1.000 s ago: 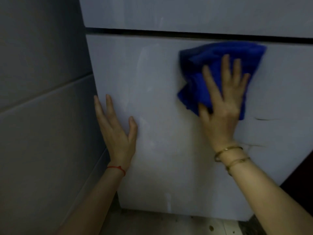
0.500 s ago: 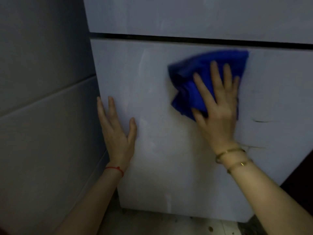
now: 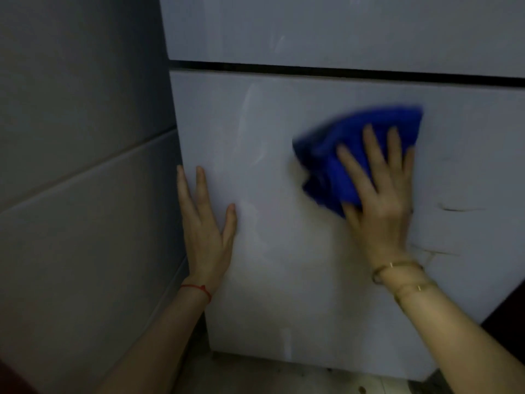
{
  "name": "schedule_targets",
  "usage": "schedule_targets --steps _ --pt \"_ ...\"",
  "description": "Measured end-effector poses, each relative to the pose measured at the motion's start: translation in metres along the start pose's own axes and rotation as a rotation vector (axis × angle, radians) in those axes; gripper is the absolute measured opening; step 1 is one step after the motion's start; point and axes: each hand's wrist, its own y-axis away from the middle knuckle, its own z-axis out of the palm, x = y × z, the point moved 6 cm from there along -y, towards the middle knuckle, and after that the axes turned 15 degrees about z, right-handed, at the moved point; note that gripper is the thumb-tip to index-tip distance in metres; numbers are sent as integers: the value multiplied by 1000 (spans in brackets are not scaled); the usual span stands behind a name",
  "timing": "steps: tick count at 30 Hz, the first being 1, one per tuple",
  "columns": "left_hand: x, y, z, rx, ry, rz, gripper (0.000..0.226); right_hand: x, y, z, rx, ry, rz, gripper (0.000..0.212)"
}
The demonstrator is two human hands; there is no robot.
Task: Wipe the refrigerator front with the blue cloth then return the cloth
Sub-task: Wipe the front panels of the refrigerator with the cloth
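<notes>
The white refrigerator front (image 3: 284, 280) fills most of the head view, its lower door split from the upper door by a dark gap (image 3: 341, 72). A crumpled blue cloth (image 3: 326, 166) lies flat against the lower door. My right hand (image 3: 380, 203) presses on the cloth with fingers spread, covering its lower right part. My left hand (image 3: 206, 226) rests flat on the door's left edge, fingers apart, holding nothing.
A grey tiled wall (image 3: 85, 194) stands directly left of the refrigerator. A strip of floor (image 3: 284, 376) shows below the door. A dark edge (image 3: 508, 317) lies at the lower right. Faint scratch marks (image 3: 454, 209) sit on the door right of the cloth.
My right hand has slid the blue cloth down and to the left across the lower door. My left hand has stayed in place on the door's left edge.
</notes>
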Motion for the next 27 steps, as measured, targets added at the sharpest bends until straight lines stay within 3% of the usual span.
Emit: schedule_targets --steps 2,6,9,12,14,17,19,21,23,25,27 --pt "0 1 1 -1 7 -2 72 -31 -37 4 72 -76 33 39" --pt "-2 -1 0 -17 19 -7 72 -66 24 35 -104 -69 -307 38" --pt "0 0 -3 -44 17 17 71 -27 118 43 -315 43 -386 44" --pt "1 1 -3 -79 17 26 71 18 145 26 -386 133 -408 45" --pt "2 1 -3 -73 11 26 71 27 108 13 -291 148 -368 47" --pt "5 0 -1 -42 5 -9 72 14 21 -1 -44 36 -49 43" --pt "6 0 0 -24 0 -25 73 -2 2 0 50 -37 15 39" --pt "8 0 -1 -9 -15 -26 73 -11 24 11 3 -43 -98 48" --pt "8 0 -1 -17 -36 -26 74 -7 78 27 -149 13 -301 57" --pt "10 1 0 -29 -25 -23 74 9 130 34 -325 98 -488 57" --pt "13 2 1 -36 -29 -13 75 28 144 28 -390 159 -547 52"
